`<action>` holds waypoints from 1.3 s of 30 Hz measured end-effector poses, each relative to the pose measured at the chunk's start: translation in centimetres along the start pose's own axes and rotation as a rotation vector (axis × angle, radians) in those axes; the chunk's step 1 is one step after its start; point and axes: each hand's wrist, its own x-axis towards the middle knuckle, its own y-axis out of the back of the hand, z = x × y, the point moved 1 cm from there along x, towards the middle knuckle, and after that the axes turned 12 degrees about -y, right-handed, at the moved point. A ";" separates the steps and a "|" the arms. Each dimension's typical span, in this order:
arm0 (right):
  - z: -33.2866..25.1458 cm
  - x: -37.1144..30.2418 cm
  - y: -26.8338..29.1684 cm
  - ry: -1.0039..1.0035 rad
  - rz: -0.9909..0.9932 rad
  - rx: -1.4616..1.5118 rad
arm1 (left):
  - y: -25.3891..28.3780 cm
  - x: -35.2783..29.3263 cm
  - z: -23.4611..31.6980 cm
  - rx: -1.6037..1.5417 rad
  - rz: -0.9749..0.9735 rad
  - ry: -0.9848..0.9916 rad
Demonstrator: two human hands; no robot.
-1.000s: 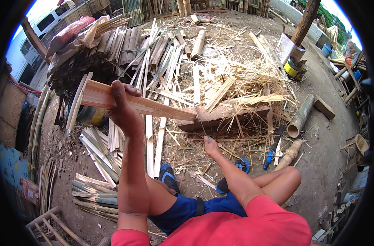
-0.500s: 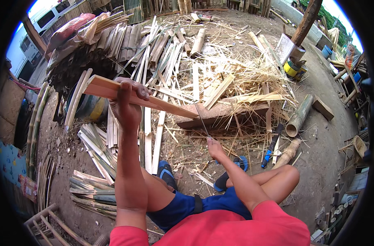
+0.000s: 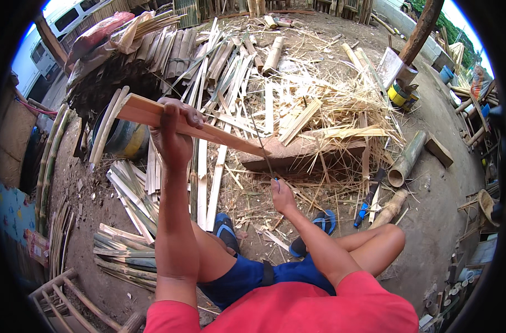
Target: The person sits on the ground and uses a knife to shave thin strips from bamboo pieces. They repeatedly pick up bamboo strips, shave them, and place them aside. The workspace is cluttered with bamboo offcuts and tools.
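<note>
My left hand (image 3: 174, 133) is closed round a split bamboo slat (image 3: 219, 137), raised and slanting down to the right. The slat's far right end comes down by a reddish-brown log (image 3: 319, 145) on the ground; whether it rests there I cannot tell. In my right hand (image 3: 285, 195) is the handle of a long thin-bladed knife (image 3: 262, 145). Its blade points up and away, leaning left, and crosses the slat near its right end. Pale bamboo shavings (image 3: 341, 105) lie heaped over and behind the log.
Bamboo strips (image 3: 133, 202) lie in piles to my left, with stacked split bamboo (image 3: 178, 53) farther back. On the right are a blue-handled tool (image 3: 365, 206), a bamboo tube (image 3: 406, 158) and a wood block (image 3: 439, 150). My sandalled feet are near the log.
My right hand has moved slightly left and up, and the knife blade now leans farther left. My left hand still holds the slat in nearly the same place.
</note>
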 end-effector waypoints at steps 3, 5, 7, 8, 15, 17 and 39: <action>3.6 2.3 0.8 -0.195 0.014 -0.068 | 0.1 -0.2 0.5 -0.025 0.001 -0.010; 3.4 1.8 2.2 -0.223 0.051 -0.132 | 0.2 -0.3 0.8 -0.018 -0.068 -0.030; 1.0 0.1 3.3 -0.029 -0.022 -0.089 | 0.4 -0.6 0.8 0.004 -0.124 0.016; -0.6 -0.7 3.6 0.029 -0.060 -0.089 | 0.5 -0.5 0.7 0.009 -0.170 0.032; -1.4 -2.4 0.9 0.192 -0.052 0.102 | 1.0 -0.1 0.5 -0.048 -0.286 0.045; 2.3 0.3 0.3 -0.100 -0.056 -0.020 | 0.5 -0.1 0.6 -0.071 -0.283 0.042; 0.3 0.6 0.5 -0.322 -0.122 -0.071 | -1.1 0.0 0.1 0.141 -0.065 -0.006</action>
